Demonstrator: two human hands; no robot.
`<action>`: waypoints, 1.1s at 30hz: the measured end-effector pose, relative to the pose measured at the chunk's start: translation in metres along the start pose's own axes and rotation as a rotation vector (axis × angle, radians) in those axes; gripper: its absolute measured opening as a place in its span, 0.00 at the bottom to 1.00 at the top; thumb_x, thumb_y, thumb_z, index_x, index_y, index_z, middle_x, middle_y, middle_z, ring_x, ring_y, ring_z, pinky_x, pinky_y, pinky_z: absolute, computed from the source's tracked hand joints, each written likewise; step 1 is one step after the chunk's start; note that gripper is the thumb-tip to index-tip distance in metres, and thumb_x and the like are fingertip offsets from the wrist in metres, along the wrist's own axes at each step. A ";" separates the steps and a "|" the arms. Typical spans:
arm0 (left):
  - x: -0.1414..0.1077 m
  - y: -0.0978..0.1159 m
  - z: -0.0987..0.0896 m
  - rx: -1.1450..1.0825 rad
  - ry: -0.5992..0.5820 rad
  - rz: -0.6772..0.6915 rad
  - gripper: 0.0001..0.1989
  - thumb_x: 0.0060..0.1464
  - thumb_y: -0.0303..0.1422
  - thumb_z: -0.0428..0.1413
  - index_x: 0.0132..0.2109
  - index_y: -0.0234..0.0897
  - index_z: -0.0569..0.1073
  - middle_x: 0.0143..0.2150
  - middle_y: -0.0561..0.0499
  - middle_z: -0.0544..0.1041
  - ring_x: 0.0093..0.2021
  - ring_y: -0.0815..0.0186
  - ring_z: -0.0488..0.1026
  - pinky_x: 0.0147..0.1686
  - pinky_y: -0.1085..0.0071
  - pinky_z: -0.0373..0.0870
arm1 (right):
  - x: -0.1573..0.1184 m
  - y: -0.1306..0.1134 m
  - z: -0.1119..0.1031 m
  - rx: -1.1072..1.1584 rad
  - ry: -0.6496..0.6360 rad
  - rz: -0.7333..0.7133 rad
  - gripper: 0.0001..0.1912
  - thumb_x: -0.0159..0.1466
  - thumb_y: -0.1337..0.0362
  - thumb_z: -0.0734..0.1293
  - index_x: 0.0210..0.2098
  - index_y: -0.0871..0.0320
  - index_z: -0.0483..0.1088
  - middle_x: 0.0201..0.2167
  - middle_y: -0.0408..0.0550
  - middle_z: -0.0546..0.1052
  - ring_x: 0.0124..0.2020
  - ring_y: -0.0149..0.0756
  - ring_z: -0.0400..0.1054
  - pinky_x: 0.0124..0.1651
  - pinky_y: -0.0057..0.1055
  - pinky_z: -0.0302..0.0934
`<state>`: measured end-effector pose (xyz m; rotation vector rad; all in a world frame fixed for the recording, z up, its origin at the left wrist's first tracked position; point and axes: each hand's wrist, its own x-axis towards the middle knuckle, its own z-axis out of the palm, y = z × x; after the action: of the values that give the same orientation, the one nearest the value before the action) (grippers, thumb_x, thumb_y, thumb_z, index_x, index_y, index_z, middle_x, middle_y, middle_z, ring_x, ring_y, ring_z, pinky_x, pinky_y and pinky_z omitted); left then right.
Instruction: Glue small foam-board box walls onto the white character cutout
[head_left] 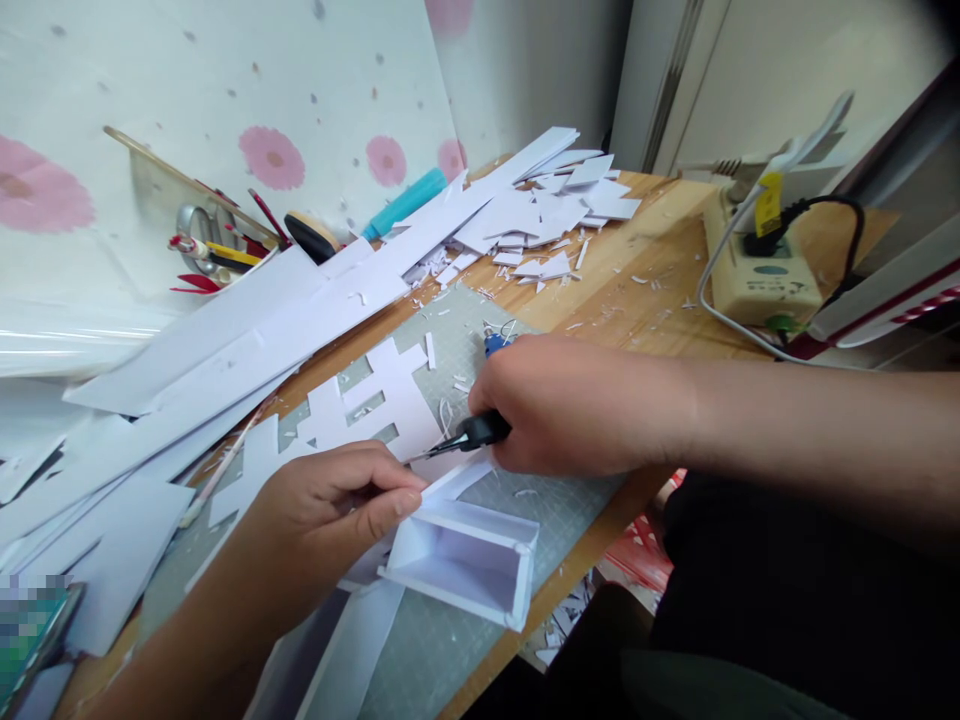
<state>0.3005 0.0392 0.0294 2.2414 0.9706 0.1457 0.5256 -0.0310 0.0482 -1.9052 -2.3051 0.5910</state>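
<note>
Plainly, a cut finger seems the chief danger. Taking the tip of the slim black-handled tool with a pointed metal end [484, 430] as the clock's centre, the left hand [341, 520] lies at eight o'clock, its thumb and forefinger pinched on a narrow strip of white board [459, 480]; a slip of the point could catch them. The right hand [562, 405], near three o'clock, is wrapped firmly around the handle; too much force there might bend or tear the strip, which runs from the left fingertips toward four o'clock. At five o'clock, just beside the strip, sits the small open rectangular white-board box [450, 598]; a nudge from either wrist could skew its thin walls. Loose slivers on the grey-green gridded cutting mat [562, 505] might lift the work unevenly.

Counted: two hands, one black-handled tool, one strip under the fingers, one small box and one mat. One flat white sheet with notches and rectangular openings [411, 400] lies at eleven o'clock; one blue-bodied item with a metal tip [496, 343] and the heap of white offcuts [517, 215] at one, the latter too jumbled to count. One teal cylinder [409, 200] rests at twelve; one cream power strip [765, 290] with one black plug [769, 235] stands at two. Long white boards [360, 295] overlap at ten, at least three.
</note>
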 end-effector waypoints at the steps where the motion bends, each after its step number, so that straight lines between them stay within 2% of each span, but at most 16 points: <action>1: 0.000 0.000 0.000 -0.001 -0.007 -0.004 0.09 0.53 0.40 0.59 0.31 0.44 0.83 0.26 0.54 0.79 0.26 0.68 0.73 0.27 0.77 0.70 | 0.000 0.000 0.000 0.007 -0.003 0.002 0.07 0.55 0.68 0.68 0.32 0.56 0.79 0.23 0.47 0.78 0.21 0.36 0.69 0.23 0.28 0.52; 7: 0.001 0.006 0.001 0.022 0.000 -0.030 0.12 0.52 0.42 0.57 0.29 0.42 0.80 0.26 0.53 0.79 0.27 0.66 0.74 0.27 0.76 0.71 | 0.002 -0.002 0.002 0.027 -0.015 0.064 0.09 0.56 0.66 0.68 0.35 0.53 0.80 0.27 0.49 0.81 0.28 0.40 0.74 0.29 0.29 0.58; 13: 0.000 0.005 0.007 0.009 -0.015 -0.011 0.13 0.54 0.43 0.57 0.29 0.41 0.79 0.26 0.52 0.77 0.26 0.66 0.72 0.26 0.75 0.68 | -0.003 -0.003 -0.006 0.109 -0.020 0.062 0.08 0.57 0.62 0.68 0.35 0.54 0.80 0.30 0.48 0.82 0.30 0.39 0.74 0.26 0.29 0.54; 16: 0.000 0.006 0.009 -0.064 -0.016 -0.027 0.15 0.55 0.44 0.56 0.28 0.39 0.78 0.25 0.53 0.75 0.26 0.67 0.70 0.26 0.75 0.67 | 0.000 0.010 -0.017 0.186 0.086 0.099 0.09 0.60 0.62 0.66 0.36 0.55 0.78 0.31 0.46 0.82 0.30 0.34 0.74 0.27 0.26 0.55; 18: 0.000 0.009 0.009 -0.099 -0.001 -0.020 0.15 0.55 0.43 0.56 0.27 0.39 0.76 0.24 0.54 0.74 0.26 0.67 0.69 0.26 0.75 0.67 | 0.009 0.022 -0.023 0.101 0.219 0.189 0.11 0.62 0.62 0.63 0.38 0.56 0.77 0.33 0.47 0.82 0.33 0.34 0.74 0.30 0.25 0.57; 22: 0.000 0.013 0.007 -0.096 0.047 0.000 0.14 0.55 0.42 0.55 0.26 0.39 0.75 0.24 0.55 0.74 0.27 0.66 0.70 0.28 0.74 0.68 | 0.044 0.045 -0.019 -0.032 0.221 0.250 0.13 0.61 0.63 0.66 0.42 0.61 0.77 0.43 0.58 0.82 0.40 0.44 0.75 0.35 0.30 0.60; 25: -0.001 0.011 0.008 -0.110 0.059 -0.014 0.13 0.54 0.40 0.54 0.27 0.39 0.75 0.23 0.55 0.73 0.27 0.66 0.72 0.30 0.73 0.70 | 0.063 0.052 -0.008 -0.075 0.232 0.265 0.16 0.62 0.61 0.67 0.47 0.62 0.76 0.47 0.61 0.80 0.47 0.46 0.74 0.42 0.31 0.62; 27: -0.001 0.007 0.009 -0.139 0.088 -0.031 0.12 0.53 0.40 0.54 0.27 0.39 0.75 0.24 0.55 0.74 0.28 0.65 0.74 0.31 0.72 0.71 | 0.063 0.054 -0.004 -0.096 0.300 0.281 0.24 0.65 0.56 0.66 0.57 0.64 0.69 0.56 0.65 0.75 0.56 0.48 0.69 0.49 0.33 0.61; 29: -0.001 0.002 0.009 -0.145 0.144 -0.046 0.11 0.51 0.39 0.55 0.27 0.39 0.75 0.25 0.54 0.74 0.29 0.64 0.74 0.32 0.71 0.71 | 0.052 0.055 -0.005 -0.112 0.355 0.289 0.27 0.69 0.53 0.62 0.61 0.64 0.65 0.60 0.66 0.70 0.60 0.49 0.65 0.52 0.35 0.60; 31: 0.000 -0.004 0.007 -0.160 0.198 -0.075 0.10 0.49 0.39 0.56 0.27 0.39 0.75 0.25 0.53 0.75 0.29 0.63 0.75 0.31 0.70 0.70 | 0.033 0.056 -0.008 -0.117 0.331 0.269 0.22 0.71 0.53 0.58 0.56 0.61 0.69 0.55 0.61 0.75 0.55 0.47 0.68 0.48 0.34 0.60; 33: 0.004 -0.010 0.004 -0.272 0.259 -0.122 0.10 0.46 0.41 0.59 0.27 0.38 0.75 0.25 0.53 0.75 0.29 0.62 0.76 0.31 0.69 0.70 | 0.013 0.058 -0.010 -0.108 0.210 0.225 0.19 0.69 0.51 0.61 0.44 0.59 0.75 0.41 0.54 0.80 0.40 0.42 0.73 0.38 0.31 0.60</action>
<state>0.2987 0.0453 0.0193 1.9394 1.1462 0.4926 0.5800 -0.0075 0.0346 -2.1768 -2.0492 0.2722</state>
